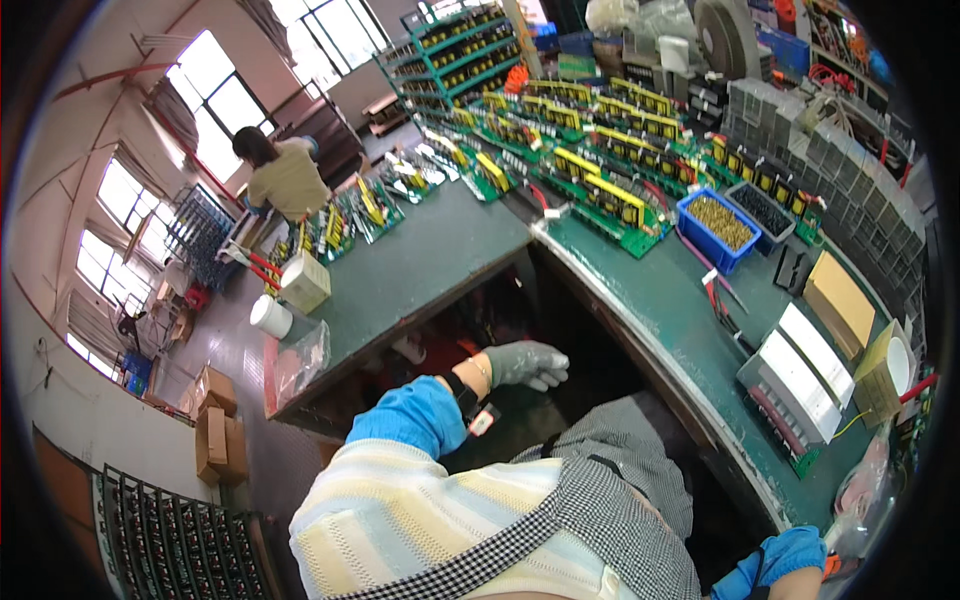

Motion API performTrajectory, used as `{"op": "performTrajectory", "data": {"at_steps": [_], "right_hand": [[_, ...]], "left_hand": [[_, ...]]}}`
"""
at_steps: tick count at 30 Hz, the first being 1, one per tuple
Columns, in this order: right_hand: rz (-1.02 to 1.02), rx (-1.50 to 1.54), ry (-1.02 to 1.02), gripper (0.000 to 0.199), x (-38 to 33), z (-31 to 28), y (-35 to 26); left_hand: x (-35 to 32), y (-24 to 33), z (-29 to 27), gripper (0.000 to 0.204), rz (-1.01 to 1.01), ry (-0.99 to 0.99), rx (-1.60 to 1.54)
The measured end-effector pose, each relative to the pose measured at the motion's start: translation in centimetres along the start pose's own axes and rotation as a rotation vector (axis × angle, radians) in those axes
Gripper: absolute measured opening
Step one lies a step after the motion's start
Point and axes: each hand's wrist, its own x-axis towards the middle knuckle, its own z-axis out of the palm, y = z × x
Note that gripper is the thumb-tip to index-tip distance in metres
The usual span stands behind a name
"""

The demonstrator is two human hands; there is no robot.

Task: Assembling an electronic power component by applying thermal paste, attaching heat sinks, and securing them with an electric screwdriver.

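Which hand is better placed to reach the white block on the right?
Probably the right: its blue sleeve is nearer the white block, though that hand isn't visible. The gloved left hand is farther off.

Honestly can't read a thing here, folks: no label, brand, number or sign is legible anywhere I look.

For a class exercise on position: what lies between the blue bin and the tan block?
In the head view, a black part lies on the bench between the blue bin and tan block.

Likely electronics workshop: circuit boards [612, 202]
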Motion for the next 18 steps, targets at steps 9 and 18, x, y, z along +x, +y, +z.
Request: {"op": "performTrajectory", "data": {"at_steps": [9,18], "right_hand": [[-0.334,0.064,-0.027,0.031,-0.8,-1.8,-3.1],[-0.288,0.08,-0.143,0.035,-2.2,-3.2,-11.9]], "left_hand": [[-0.6,-0.6,0.9,0.05,-0.157,0.106,0.003],[1.2,-1.2,0.9,0.047,-0.215,0.031,-0.046]]}}
